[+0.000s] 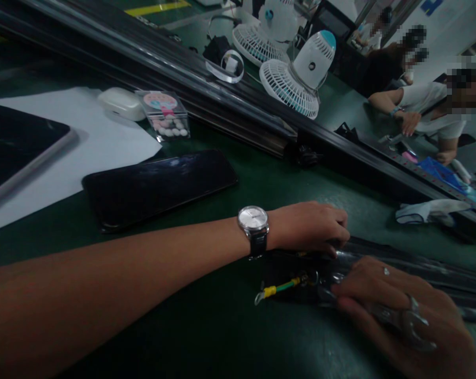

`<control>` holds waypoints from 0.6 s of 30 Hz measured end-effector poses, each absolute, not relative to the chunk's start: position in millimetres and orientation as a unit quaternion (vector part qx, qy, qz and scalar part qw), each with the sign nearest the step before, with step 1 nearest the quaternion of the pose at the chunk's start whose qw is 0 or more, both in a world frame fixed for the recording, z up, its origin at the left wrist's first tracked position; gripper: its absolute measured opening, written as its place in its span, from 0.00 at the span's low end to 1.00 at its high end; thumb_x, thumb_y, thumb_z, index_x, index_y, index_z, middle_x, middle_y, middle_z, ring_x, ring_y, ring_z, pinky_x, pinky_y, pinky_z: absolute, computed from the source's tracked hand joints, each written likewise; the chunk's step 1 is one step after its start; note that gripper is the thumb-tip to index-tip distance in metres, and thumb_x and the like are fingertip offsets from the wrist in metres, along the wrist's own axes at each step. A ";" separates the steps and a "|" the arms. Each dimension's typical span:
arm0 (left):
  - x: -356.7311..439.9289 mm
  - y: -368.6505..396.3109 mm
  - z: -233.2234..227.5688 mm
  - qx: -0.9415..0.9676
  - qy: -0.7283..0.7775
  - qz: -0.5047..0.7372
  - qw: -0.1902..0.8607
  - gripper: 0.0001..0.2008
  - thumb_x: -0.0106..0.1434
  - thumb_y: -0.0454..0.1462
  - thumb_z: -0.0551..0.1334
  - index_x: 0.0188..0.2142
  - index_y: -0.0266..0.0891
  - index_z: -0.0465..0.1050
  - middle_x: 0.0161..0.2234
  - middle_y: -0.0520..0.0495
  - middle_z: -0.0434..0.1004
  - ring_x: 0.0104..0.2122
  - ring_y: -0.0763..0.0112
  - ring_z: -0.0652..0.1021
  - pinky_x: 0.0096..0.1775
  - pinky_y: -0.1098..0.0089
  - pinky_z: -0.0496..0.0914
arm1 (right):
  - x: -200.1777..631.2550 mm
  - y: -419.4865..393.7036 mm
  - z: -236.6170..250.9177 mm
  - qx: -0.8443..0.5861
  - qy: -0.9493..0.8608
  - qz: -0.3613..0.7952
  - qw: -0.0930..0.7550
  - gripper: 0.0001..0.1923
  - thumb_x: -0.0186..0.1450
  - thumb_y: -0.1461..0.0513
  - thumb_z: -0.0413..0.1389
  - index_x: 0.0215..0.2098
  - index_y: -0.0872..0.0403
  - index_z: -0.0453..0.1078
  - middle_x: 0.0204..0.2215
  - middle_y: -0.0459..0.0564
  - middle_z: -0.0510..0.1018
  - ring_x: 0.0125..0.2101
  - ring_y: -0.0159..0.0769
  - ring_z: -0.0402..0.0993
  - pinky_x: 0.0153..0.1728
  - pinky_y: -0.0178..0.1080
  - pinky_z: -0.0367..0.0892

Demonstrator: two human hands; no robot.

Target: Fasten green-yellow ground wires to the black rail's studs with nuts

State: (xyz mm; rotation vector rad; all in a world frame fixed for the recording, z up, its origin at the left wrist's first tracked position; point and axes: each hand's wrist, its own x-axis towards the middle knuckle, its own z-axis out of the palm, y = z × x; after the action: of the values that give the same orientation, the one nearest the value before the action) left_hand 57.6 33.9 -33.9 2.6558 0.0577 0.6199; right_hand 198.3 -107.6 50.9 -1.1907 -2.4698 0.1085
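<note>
My left hand (311, 225), with a watch (253, 217) on its wrist, reaches in from the left. Its fingers curl down at the far edge of a long black part (427, 273), and what they grip is hidden. Closed around a metal open-end wrench (417, 331), my right hand (407, 308) is close by, over the same part. The jaw of the wrench sticks out at the back of the palm. Left of my right hand, a short green-and-yellow wire (287, 286) with a ring terminal (259, 298) comes out of the part's end.
A phone (159, 187), a candy box (166, 116), a white earbud case (121, 103) and a tablet-like device (20, 147) on paper (115, 142) lie left. Long black rails (222, 95) cross behind. Beyond them stand white fans (289, 89); a glove (431, 211) lies right. Several people sit across.
</note>
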 end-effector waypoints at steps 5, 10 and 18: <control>59.8 34.3 -37.7 0.945 0.023 0.252 0.207 0.05 0.65 0.36 0.69 0.41 0.40 0.79 0.46 0.44 0.78 0.43 0.66 0.77 0.41 0.67 0.69 | 190.5 -107.1 50.8 -0.418 -0.887 0.016 0.194 0.11 0.75 0.61 0.53 0.34 0.51 0.72 0.24 0.43 0.83 0.24 0.30 0.82 0.25 0.29 0.75; 58.3 35.9 -35.9 0.947 0.011 0.242 0.212 0.06 0.68 0.34 0.65 0.43 0.41 0.80 0.48 0.44 0.77 0.44 0.65 0.77 0.41 0.66 0.69 | 194.6 -109.1 46.6 -0.408 -0.896 0.021 0.175 0.12 0.76 0.62 0.50 0.36 0.50 0.72 0.25 0.42 0.83 0.25 0.31 0.81 0.27 0.32 0.75; 55.7 38.0 -30.6 0.944 -0.001 0.212 0.253 0.15 0.68 0.31 0.63 0.53 0.39 0.76 0.51 0.42 0.76 0.47 0.64 0.78 0.46 0.67 0.71 | 210.3 -114.4 63.2 -0.387 -0.913 -0.007 0.129 0.09 0.75 0.62 0.52 0.42 0.51 0.74 0.34 0.45 0.86 0.35 0.34 0.85 0.40 0.34 0.78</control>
State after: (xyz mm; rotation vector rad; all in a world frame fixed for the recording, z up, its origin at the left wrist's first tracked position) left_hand 55.7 38.0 -30.6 2.5654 -0.0025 0.5757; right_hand 210.3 -114.4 63.2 -1.1255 -2.6550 -0.0217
